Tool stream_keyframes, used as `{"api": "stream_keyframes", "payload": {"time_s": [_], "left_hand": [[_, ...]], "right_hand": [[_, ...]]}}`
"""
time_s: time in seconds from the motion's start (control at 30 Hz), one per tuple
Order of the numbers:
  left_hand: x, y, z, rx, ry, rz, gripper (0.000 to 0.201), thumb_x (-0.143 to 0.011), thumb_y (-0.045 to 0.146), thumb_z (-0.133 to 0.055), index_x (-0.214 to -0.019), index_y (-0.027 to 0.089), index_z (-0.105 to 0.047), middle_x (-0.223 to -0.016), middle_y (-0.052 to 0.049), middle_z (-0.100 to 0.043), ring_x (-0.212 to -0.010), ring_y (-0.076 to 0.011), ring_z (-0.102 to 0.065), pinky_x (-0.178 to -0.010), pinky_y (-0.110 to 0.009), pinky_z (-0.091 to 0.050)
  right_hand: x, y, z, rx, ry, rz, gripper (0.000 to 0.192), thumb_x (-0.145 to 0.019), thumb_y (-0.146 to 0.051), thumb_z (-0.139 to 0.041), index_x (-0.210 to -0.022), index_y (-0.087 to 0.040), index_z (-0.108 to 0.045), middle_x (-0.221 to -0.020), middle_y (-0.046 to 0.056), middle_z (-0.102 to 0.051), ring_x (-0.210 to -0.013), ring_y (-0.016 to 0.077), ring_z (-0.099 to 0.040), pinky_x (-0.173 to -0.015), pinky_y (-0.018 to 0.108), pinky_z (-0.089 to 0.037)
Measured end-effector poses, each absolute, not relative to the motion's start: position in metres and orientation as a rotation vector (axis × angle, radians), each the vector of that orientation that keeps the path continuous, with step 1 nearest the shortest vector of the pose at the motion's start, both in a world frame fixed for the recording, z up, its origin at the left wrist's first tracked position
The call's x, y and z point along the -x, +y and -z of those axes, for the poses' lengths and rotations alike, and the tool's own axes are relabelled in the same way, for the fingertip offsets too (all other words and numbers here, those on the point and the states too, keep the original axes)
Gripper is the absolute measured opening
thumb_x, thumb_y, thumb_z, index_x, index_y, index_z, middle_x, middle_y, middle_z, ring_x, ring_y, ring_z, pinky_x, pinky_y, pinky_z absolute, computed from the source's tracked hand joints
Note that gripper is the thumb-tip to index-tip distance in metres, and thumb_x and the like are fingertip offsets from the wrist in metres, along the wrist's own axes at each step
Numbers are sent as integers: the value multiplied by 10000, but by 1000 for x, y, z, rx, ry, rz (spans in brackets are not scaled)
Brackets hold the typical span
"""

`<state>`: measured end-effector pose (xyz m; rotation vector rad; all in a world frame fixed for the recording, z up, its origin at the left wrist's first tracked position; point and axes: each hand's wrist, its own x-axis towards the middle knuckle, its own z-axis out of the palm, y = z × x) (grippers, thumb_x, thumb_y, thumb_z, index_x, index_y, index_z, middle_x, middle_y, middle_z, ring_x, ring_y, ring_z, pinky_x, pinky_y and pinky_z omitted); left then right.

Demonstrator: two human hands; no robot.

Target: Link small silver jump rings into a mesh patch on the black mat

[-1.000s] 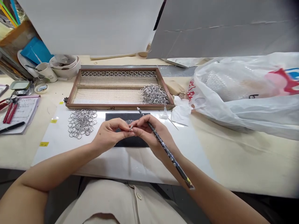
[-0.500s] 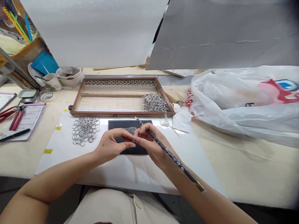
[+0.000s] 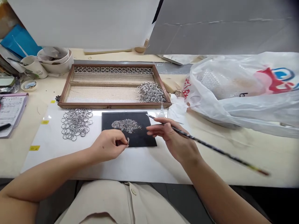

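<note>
On wooden tray (image 3: 62,100), metal rings (image 3: 149,92) (heaped right)

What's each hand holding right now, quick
Left hand: shut, pinching a small ring over the black mat.
Right hand: fingers extended, long thin tool held across it.

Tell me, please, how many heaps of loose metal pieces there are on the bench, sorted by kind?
Heaps of large silver rings: 2, one on the white sheet and one in the wooden tray.
Heaps of tiny silver pieces: 1, on the black mat.
Total: 3 heaps.
The left hand pinches one small piece; the right hand holds a long thin tool.
</note>
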<state>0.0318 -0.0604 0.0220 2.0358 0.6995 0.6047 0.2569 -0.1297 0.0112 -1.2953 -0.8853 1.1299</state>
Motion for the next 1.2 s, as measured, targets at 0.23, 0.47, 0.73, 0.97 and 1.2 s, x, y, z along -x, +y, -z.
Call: {"api": "stream_keyframes", "payload": {"time_s": [0.23, 0.47, 0.73, 0.97, 1.2], "left_hand": [[-31, -63, -10, -2194, 625, -553, 144, -749, 77, -549, -639, 139, -620, -634, -4, -633, -562, -88, -561, -525, -184, -420], [-32, -60, -6, -2282, 601, -552, 184, -753, 79, -496, -607, 146, -584, -587, 8, -607, -531, -89, -542, -506, -185, -391], [-31, -61, -7, -2352, 622, -509, 142, -713, 72, -462, -618, 155, -528, -591, 10, -554, -524, -90, -482, -482, -193, -322], [-32, -61, -7, -2383, 651, -465, 126, -711, 69, -459, -639, 162, -506, -616, 10, -551, -558, -96, -489, -500, -198, -321], [-31, -62, -10, -2417, 655, -449, 125, -716, 67, -452, -663, 165, -508, -631, 5, -558, -569, -105, -507, -504, -200, -340]], "right_hand": [[-256, -110, -2, 1260, -740, -1083, 302, -765, -516, -650, -852, -233, -713, -742, 24, -709, -646, 142, -666, -622, 286, -540], [-265, -107, 8, 1254, -639, -1105, 166, -773, -389, -677, -760, -224, -687, -640, -1, -636, -580, 101, -593, -517, 215, -475], [-262, -110, -4, 1377, -781, -976, 176, -797, -393, -629, -820, -220, -648, -697, 14, -675, -586, 128, -620, -546, 261, -509], [-266, -149, -15, 1979, -1458, -500, 190, -876, -359, -507, -957, -234, -624, -783, 34, -685, -723, 188, -656, -690, 341, -513], [-259, -160, 3, 1910, -1502, -438, 61, -831, -271, -563, -881, -244, -584, -917, 49, -697, -672, 175, -641, -582, 309, -516]]}}
